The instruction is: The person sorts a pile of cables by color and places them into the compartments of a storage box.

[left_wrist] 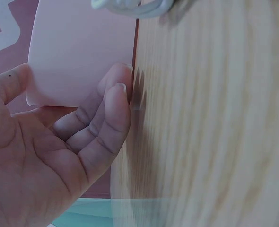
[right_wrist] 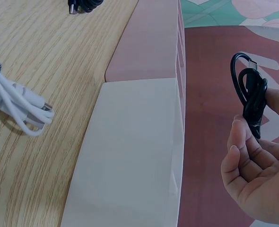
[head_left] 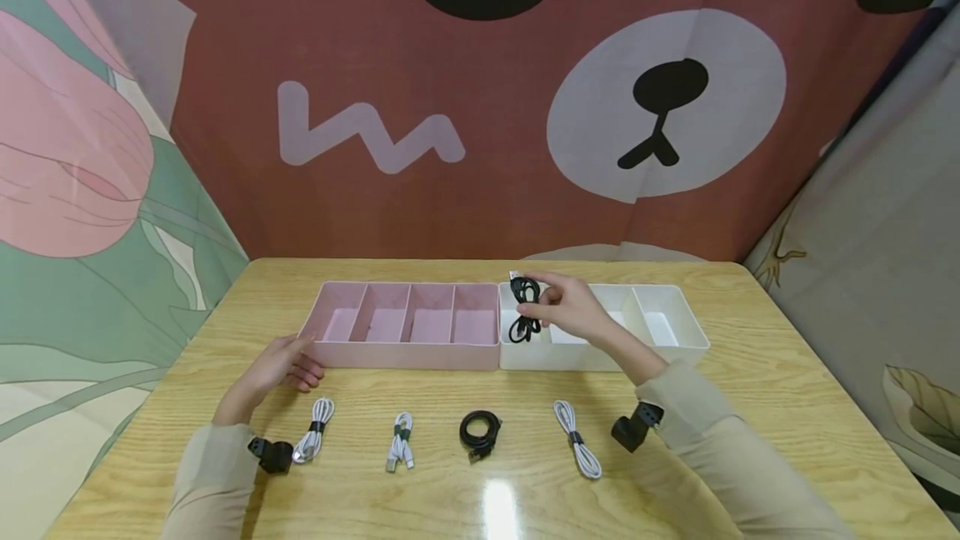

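My right hand (head_left: 573,307) pinches a bundled black USB cable (head_left: 525,311) between thumb and fingers. It holds the bundle above the leftmost compartment of a white divided box (head_left: 600,358). In the right wrist view, the coiled black cable (right_wrist: 254,94) hangs clear of the box. My left hand (head_left: 281,365) rests at the left end of a pink divided box (head_left: 412,357); its thumb touches the corner, and the other fingers are loosely bent beside the wall (left_wrist: 82,47). The two boxes stand end to end.
Along the wooden table (head_left: 525,407), in front of the boxes, lie a white cable (head_left: 315,432) near the left wrist, a shorter white cable (head_left: 401,442), a coiled black cable (head_left: 480,433) and another white cable (head_left: 578,440). A patterned cloth (head_left: 450,207) hangs behind the table.
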The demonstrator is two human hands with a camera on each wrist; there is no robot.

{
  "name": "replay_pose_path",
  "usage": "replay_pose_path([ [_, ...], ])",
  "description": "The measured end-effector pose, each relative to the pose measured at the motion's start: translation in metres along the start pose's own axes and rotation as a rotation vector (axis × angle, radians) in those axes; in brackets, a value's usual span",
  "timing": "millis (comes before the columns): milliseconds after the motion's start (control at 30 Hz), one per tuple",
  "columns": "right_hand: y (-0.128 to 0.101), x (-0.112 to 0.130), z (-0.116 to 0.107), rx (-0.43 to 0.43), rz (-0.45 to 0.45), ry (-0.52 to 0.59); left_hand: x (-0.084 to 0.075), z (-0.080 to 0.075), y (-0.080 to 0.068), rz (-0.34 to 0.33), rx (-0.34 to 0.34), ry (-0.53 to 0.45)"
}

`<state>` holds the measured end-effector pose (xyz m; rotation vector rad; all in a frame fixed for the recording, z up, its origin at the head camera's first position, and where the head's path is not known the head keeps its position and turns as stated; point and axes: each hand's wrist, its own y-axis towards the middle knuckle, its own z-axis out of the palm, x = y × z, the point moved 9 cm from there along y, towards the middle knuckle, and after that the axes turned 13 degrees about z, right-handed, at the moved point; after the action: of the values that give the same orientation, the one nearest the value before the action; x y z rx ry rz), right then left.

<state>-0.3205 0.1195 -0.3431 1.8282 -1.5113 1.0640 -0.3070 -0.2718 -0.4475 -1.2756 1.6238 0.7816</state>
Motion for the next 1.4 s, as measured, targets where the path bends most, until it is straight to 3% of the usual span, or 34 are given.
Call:
replay_pose_path([
  [1400,0.025,0.012,0.022,0.005,0.016,-0.039,-0.001,0.001,0.001,0.011,0.005,-0.024],
])
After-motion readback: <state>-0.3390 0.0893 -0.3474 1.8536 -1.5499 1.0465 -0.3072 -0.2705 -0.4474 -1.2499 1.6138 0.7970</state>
